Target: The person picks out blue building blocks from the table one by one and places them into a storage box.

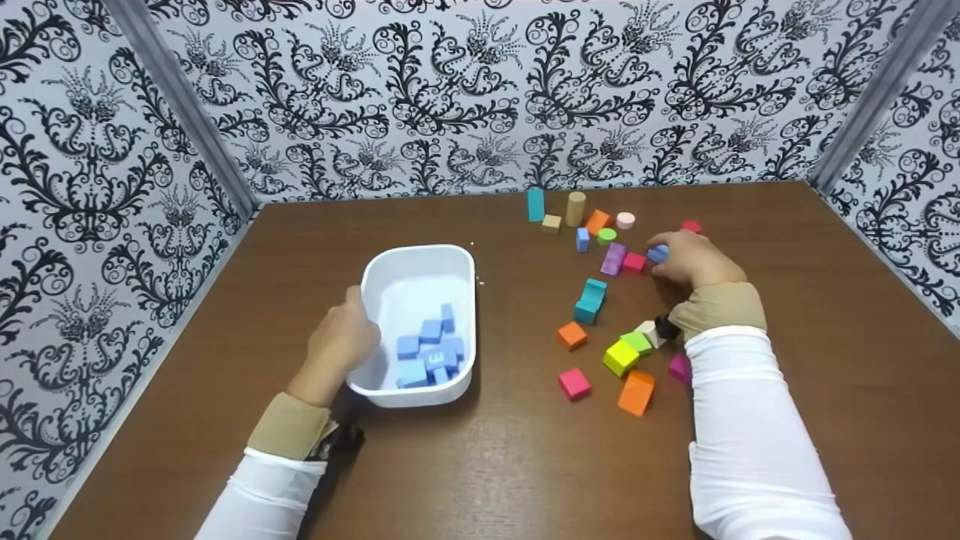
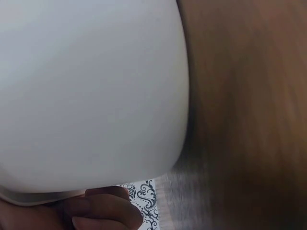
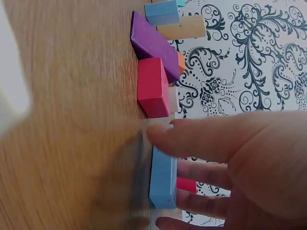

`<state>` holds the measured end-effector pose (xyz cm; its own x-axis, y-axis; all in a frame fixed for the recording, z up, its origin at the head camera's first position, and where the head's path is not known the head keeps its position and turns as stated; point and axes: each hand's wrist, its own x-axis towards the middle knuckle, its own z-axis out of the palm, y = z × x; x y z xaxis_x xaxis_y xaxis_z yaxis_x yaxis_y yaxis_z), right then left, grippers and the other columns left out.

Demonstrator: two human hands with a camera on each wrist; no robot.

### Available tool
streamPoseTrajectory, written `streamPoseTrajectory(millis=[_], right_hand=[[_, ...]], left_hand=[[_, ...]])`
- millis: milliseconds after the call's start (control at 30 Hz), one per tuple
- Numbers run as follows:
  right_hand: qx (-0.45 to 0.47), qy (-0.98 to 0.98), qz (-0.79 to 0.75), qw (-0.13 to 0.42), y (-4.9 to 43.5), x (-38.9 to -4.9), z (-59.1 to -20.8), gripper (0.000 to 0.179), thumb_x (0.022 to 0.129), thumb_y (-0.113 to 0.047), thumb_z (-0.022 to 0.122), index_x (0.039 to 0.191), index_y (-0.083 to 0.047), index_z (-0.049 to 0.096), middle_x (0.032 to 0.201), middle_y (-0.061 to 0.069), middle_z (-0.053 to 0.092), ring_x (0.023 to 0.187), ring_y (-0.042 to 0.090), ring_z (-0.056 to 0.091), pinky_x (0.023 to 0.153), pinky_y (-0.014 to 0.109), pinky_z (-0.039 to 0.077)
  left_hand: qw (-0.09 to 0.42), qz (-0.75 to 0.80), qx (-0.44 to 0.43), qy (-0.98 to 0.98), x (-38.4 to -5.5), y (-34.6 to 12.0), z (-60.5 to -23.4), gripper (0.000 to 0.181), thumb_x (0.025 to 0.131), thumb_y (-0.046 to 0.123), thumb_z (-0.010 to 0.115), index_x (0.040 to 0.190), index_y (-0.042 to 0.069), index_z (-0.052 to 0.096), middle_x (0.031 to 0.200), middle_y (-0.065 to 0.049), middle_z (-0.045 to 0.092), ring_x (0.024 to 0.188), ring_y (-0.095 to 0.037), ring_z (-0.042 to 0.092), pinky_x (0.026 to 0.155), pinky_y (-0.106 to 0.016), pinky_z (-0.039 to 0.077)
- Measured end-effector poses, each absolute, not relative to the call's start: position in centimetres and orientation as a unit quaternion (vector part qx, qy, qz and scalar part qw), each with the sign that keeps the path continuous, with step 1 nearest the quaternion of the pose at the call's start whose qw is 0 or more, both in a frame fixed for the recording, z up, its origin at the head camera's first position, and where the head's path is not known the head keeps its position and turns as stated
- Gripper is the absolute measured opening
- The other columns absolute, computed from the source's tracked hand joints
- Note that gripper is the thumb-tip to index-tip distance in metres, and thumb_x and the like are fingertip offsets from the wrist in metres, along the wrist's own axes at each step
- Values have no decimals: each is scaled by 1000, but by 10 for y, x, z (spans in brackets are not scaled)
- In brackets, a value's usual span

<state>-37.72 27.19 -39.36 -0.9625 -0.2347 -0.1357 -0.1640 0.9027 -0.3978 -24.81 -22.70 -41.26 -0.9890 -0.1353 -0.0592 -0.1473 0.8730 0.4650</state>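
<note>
My left hand [image 1: 341, 341] grips the left rim of a white plastic tub [image 1: 418, 259]; its curled fingers [image 2: 103, 211] show beneath the tub's wall in the left wrist view. Several blue blocks [image 1: 431, 330] lie inside, one marked with an E. Over at the right, my right hand [image 1: 697, 259] is spread around a blue rectangular block [image 3: 163, 182] on the table, thumb [image 3: 192, 136] at its near side and fingers behind it. A pinkish-red block [image 3: 153, 88] and a purple block [image 3: 151, 43] sit close beside that block.
Near the back stand a teal block [image 1: 535, 205], a wooden cylinder [image 1: 575, 209] and a small blue block [image 1: 582, 240]. Closer in lie a teal curved block [image 1: 590, 301], orange blocks [image 1: 636, 393], a yellow cube [image 1: 621, 358] and others. Patterned walls [image 1: 450, 97] border the brown table.
</note>
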Motion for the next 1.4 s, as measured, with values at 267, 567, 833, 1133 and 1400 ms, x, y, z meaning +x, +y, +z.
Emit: streamPoseTrajectory(millis=[267, 567, 833, 1133, 1400], right_hand=[[-87, 970, -209, 90, 272, -376, -393, 47, 91, 1, 59, 138, 4, 63, 132, 32, 61, 108, 44, 55, 91, 52, 48], [-96, 968, -212, 88, 272, -374, -390, 45, 87, 5, 55, 130, 5, 69, 125, 30, 66, 100, 40, 57, 74, 37, 47], [-114, 970, -198, 84, 273, -375, -382, 50, 84, 8, 52, 130, 6, 69, 130, 33, 65, 110, 43, 56, 82, 43, 51], [-109, 967, -219, 66, 263, -367, -361, 47, 88, 7, 55, 134, 5, 66, 132, 37, 61, 108, 45, 58, 85, 49, 51], [-121, 964, -228, 65, 242, -358, -345, 52, 90, 5, 56, 140, -3, 66, 138, 32, 60, 115, 45, 56, 99, 59, 48]], left_hand=[[12, 243, -72, 967, -249, -227, -412, 62, 95, 8, 47, 153, -7, 34, 122, -34, 67, 103, -44, 69, 81, -59, 54], [14, 242, -75, 967, -248, -226, -412, 63, 96, 9, 47, 155, -7, 33, 123, -34, 67, 104, -45, 69, 82, -59, 54], [16, 242, -78, 967, -247, -226, -412, 61, 97, 9, 47, 155, -6, 33, 124, -34, 66, 104, -45, 69, 81, -60, 54], [16, 242, -79, 967, -248, -226, -413, 62, 97, 10, 45, 156, -6, 33, 127, -34, 65, 106, -45, 68, 84, -60, 53], [16, 238, -82, 968, -248, -226, -412, 64, 96, 10, 46, 157, -5, 32, 128, -34, 65, 108, -46, 68, 86, -61, 53]])
